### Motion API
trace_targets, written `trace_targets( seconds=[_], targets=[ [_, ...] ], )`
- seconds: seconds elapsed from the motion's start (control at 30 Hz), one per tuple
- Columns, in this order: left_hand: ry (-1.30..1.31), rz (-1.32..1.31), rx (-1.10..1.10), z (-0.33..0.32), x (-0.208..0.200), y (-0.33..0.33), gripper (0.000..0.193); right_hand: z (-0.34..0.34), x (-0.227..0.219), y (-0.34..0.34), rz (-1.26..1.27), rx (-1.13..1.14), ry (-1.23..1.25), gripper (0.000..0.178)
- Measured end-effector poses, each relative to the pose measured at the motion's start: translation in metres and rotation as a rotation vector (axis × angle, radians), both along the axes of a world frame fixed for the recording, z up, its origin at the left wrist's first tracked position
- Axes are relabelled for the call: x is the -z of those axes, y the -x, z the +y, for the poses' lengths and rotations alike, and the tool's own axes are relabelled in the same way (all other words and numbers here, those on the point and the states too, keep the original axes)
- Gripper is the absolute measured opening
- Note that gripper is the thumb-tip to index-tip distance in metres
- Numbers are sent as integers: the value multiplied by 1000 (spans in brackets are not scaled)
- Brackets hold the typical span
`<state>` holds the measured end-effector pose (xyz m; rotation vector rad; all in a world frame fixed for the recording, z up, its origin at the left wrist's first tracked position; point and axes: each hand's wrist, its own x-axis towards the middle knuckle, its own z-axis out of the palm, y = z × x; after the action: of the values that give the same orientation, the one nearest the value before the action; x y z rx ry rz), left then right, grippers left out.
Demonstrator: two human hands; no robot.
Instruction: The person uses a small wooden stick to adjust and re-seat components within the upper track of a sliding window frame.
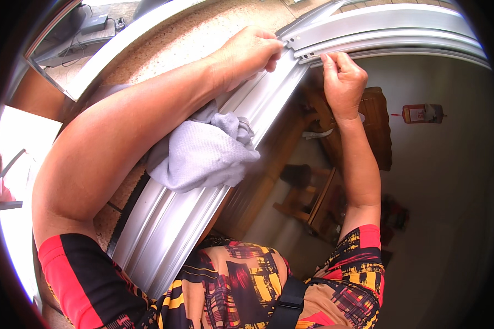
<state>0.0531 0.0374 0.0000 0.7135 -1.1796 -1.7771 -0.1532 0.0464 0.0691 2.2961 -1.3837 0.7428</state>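
Left hand (250, 55) is clenching the ribbed silver aluminium window track (269, 104) to steady its corner, right hand (343, 77) seemingly pinching its edge, crumpled grey cloth (203, 153) resting alongside.

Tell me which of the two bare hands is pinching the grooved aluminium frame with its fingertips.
The right hand: its fingertips pinch the grooved aluminium frame's lower edge. The left hand instead wraps over the corner joint.

Wooden furniture (313, 203) on pale floor (439, 181)

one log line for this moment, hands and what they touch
left hand: gripping aluminium frame corner | right hand: pinching frame edge | grey cloth: draped on rail
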Motion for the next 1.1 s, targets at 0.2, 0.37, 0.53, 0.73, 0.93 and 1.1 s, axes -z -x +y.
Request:
trace_targets(
  seconds=[0.2, 0.37, 0.53, 0.73, 0.93, 1.1],
  targets=[
    [-1, 5, 4, 0, -1, 1, 23, 0, -6, -4, -26, 25, 21, 15],
    [9, -22, -24, 0, -2, 2, 23, 1, 11, -2, 98, -70, 186, 12],
    [18, -8, -19, 1, -4, 3, 23, -3, 27, -1, -192, -75, 71, 12],
    [13, -12, -9, 0, -1, 3, 24, -2, 8, -12, 176, 42, 3, 10],
    [21, -22, -9, -1, -2, 3, 24, 1, -2, 1, -22, 44, 83, 10],
    [3, -25, -11, 0, -2, 3, 23, 7, 7, -4, 23, -31, 154, 15]
  ],
)
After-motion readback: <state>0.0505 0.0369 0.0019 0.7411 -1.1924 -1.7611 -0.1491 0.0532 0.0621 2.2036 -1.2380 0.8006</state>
